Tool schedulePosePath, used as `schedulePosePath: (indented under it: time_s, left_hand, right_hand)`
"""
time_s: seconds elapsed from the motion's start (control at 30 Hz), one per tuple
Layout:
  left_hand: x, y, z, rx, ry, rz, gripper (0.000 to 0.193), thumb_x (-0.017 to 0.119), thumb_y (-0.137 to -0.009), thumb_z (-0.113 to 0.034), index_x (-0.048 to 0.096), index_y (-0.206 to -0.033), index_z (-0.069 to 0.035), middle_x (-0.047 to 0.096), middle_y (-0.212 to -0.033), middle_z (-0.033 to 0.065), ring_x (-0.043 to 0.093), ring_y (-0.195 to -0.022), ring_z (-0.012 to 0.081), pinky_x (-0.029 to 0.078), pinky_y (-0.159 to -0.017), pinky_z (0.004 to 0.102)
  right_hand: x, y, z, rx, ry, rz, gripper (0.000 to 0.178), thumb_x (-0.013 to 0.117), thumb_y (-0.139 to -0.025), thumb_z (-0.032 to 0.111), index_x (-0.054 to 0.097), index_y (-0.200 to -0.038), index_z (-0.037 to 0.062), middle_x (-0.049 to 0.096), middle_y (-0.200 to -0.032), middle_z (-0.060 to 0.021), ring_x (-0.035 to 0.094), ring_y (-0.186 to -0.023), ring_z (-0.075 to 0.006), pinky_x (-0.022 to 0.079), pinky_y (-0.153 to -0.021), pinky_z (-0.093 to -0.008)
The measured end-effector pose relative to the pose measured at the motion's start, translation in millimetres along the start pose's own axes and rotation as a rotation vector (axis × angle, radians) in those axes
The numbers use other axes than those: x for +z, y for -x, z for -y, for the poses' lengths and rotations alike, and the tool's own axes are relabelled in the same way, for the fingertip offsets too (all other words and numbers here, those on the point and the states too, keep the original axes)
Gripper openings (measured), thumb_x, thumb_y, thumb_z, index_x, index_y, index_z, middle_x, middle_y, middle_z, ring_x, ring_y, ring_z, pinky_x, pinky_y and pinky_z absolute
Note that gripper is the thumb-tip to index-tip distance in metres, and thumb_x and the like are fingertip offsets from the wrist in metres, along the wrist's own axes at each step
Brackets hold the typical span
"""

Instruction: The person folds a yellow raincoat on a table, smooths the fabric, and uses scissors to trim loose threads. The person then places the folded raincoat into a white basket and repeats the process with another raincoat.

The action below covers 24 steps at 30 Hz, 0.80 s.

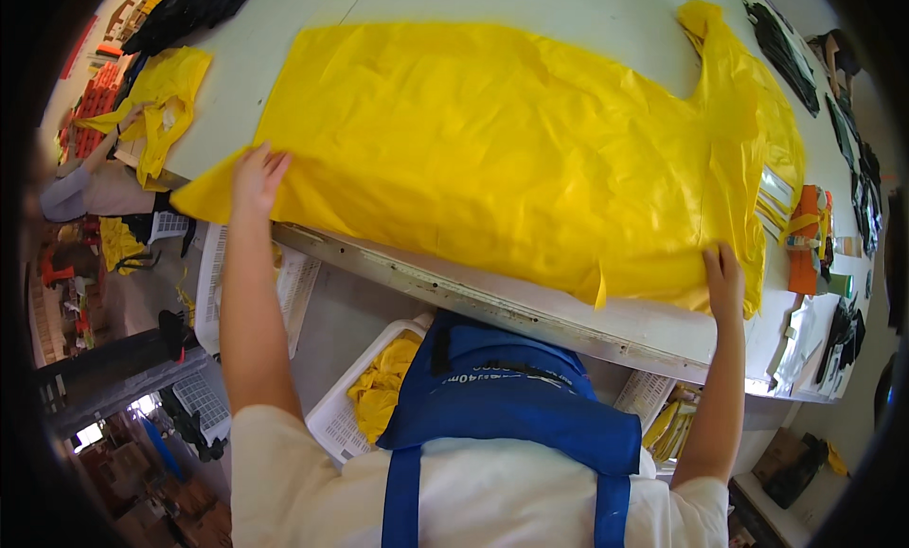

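A shiny yellow raincoat [492, 141] is spread lengthwise across the pale worktable [606, 325], its near edge hanging slightly over the table's front. My left hand [258, 180] pinches that near edge close to the left end, where a corner sticks out past the table. Toward the right end, my right hand [723, 275] is closed on the same edge, fingers bent down onto the material. Wrinkles run over the whole sheet. A bunched, sleeve-like part [703, 22] rises at the far right, and the layers underneath are hidden.
White baskets stand below the table edge; one basket [327, 425] holds yellow material [383, 382]. Small packets [776, 197] and an orange box [805, 254] lie right of the raincoat. Dark garments [781, 55] line the far right. At left, another person handles a yellow garment [175, 98].
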<state>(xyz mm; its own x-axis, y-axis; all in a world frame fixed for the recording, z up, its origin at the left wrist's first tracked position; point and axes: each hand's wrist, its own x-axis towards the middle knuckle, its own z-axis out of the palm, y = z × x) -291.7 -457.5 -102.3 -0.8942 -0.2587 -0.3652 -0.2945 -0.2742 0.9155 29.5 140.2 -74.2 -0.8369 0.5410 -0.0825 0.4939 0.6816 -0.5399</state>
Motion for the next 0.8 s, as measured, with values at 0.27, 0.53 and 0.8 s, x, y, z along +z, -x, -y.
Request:
schedulePosePath:
  time_s: [0.27, 0.53, 0.8]
  left_hand:
    - [191, 118, 118, 1.199, -1.364, 0.771, 0.042, 0.059, -0.084, -0.029, 0.055, -0.122, -0.012, 0.047, -0.13, 0.0151, 0.044, -0.122, 0.0302, 0.033, -0.102, 0.0461]
    - [252, 262, 188, 0.905, -1.222, 1.214, 0.03, 0.065, -0.08, -0.03, 0.059, -0.103, -0.012, 0.058, -0.077, 0.0103, 0.059, -0.069, 0.0281, 0.047, -0.059, 0.0375]
    - [176, 208, 201, 0.078, -0.841, 0.787, 0.025, 0.068, -0.076, -0.011, 0.054, -0.097, -0.006, 0.054, -0.071, 0.007, 0.054, -0.066, 0.0228, 0.046, -0.063, 0.0351]
  right_hand:
    - [96, -95, -42, 0.077, 0.255, -0.017, 0.029, 0.045, -0.094, 0.034, 0.055, -0.103, 0.0078, 0.062, -0.1, -0.0184, 0.057, -0.094, -0.0373, 0.046, -0.077, -0.0454]
    - [124, -105, -53, 0.079, 0.283, -0.119, 0.032, 0.041, -0.095, 0.038, 0.05, -0.108, 0.011, 0.062, -0.104, -0.016, 0.059, -0.092, -0.037, 0.047, -0.076, -0.0458]
    - [128, -105, -56, 0.05, 0.261, -0.17, 0.028, 0.044, -0.094, 0.035, 0.052, -0.107, 0.011, 0.064, -0.099, -0.0137, 0.061, -0.085, -0.0356, 0.048, -0.071, -0.0445]
